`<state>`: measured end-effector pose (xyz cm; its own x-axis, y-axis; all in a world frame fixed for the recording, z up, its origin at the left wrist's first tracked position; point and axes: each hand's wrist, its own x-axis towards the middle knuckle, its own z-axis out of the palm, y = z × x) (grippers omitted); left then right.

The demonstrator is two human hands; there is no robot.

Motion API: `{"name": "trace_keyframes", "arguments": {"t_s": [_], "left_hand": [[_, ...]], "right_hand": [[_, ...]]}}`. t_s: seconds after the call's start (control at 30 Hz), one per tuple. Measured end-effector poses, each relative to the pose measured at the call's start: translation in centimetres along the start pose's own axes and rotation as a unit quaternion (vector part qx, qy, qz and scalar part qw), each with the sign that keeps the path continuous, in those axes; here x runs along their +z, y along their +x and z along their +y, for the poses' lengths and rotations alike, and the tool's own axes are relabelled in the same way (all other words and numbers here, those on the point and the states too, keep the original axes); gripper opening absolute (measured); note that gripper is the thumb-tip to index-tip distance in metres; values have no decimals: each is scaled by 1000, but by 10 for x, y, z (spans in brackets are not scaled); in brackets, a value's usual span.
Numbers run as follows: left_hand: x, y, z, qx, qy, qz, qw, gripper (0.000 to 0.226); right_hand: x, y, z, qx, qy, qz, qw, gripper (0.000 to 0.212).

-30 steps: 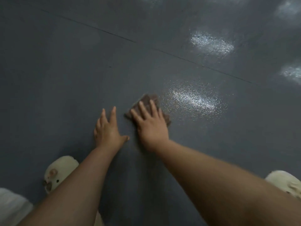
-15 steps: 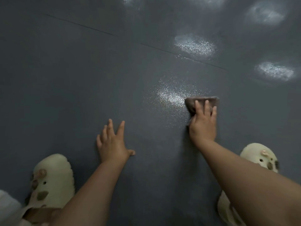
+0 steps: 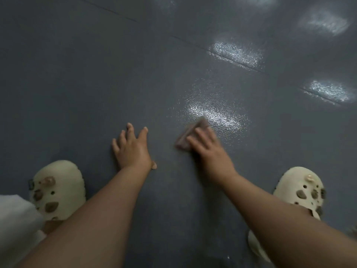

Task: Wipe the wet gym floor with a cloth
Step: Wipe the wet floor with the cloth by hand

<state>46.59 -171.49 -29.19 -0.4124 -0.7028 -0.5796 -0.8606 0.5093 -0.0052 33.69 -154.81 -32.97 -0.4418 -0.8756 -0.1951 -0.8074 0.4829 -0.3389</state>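
the right hand (image 3: 209, 149) lies flat with straight fingers pressing on the brown cloth (image 3: 190, 135), which sticks out ahead of the fingertips on the dark grey floor (image 3: 96, 74); both are blurred. a wet sheen (image 3: 214, 113) glints just beyond the cloth. the left hand (image 3: 132, 149), near the right one, is spread palm down on the floor. cream clogs (image 3: 58, 190) sit outside both forearms.
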Motion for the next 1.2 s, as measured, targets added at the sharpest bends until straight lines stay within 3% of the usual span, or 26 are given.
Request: {"name": "trace_keyframes", "arguments": {"t_s": [0.13,0.3,0.4,0.57,0.67,0.77,0.9,1.0,1.13,1.2], "left_hand": [[0,0,-1,-3,-13,-1,1000,111],[0,2,-2,2,-10,7,1000,111],[1,1,-4,2,-14,9,1000,112],[-2,1,-9,15,-15,12,1000,111],[-1,1,-16,35,-24,0,999,112],[0,1,-22,47,-65,-11,997,107],[-2,3,-11,41,-188,38,981,57],[-6,8,0,65,-219,85,970,29],[-19,14,8,143,-182,65,971,51],[-29,14,14,199,-171,32,964,62]], "right_hand": [[-27,-3,49,275,64,50,958,69],[-2,1,1,415,80,98,901,57],[12,9,-53,372,79,34,924,63],[16,21,-106,206,111,-67,970,66],[10,26,-102,125,157,9,980,47],[-6,35,-88,142,181,103,968,45],[-23,52,-66,190,165,16,968,51],[-26,62,-54,197,160,-28,967,33],[-34,65,-45,145,191,12,971,9],[-42,64,-43,124,248,36,960,9]]}}
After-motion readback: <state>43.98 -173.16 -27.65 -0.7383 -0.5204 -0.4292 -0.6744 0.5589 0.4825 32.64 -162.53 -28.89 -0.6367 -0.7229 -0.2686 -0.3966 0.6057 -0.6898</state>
